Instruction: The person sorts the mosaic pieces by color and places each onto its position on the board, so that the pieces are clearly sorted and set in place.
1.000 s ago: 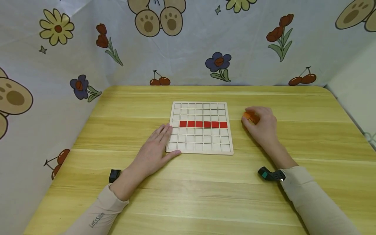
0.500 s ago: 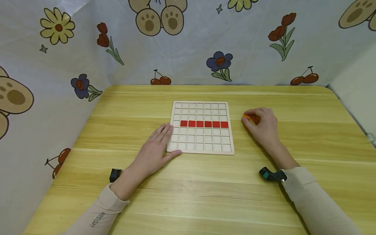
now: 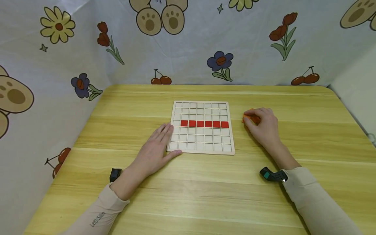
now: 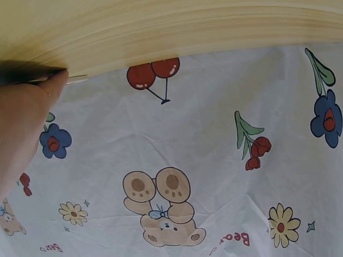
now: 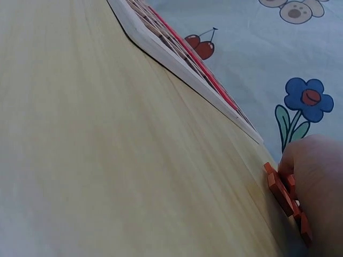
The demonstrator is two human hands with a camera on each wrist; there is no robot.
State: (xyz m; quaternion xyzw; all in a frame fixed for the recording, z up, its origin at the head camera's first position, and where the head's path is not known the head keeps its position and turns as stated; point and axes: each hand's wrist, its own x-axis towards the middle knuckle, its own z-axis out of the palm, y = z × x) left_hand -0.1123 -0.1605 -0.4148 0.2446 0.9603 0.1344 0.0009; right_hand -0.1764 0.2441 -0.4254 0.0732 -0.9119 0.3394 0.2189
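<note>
A pale wooden grid board [image 3: 199, 139] lies mid-table, with several red square tiles [image 3: 200, 124] in a row across it. Along its left side rests my left hand [image 3: 150, 156], fingers extended at the edge and thumb at the lower left corner. In the left wrist view only part of that hand [image 4: 21, 123] shows. To the right of the board, my right hand [image 3: 264, 126] has its thumb and index finger pinched at small orange tiles [image 3: 255, 119]. The right wrist view has several orange tiles [image 5: 280, 194] under the fingers; which one is gripped is partly hidden.
The wooden table [image 3: 188, 192] reaches back to a hanging cloth [image 3: 188, 55] printed with flowers, cherries and bear paws. Black wrist straps with devices sit on the left wrist [image 3: 115, 175] and the right wrist [image 3: 273, 175].
The right thumb and index finger shift slightly about the orange tiles and come closer together. My left hand stays at the board, and the red row is the same.
</note>
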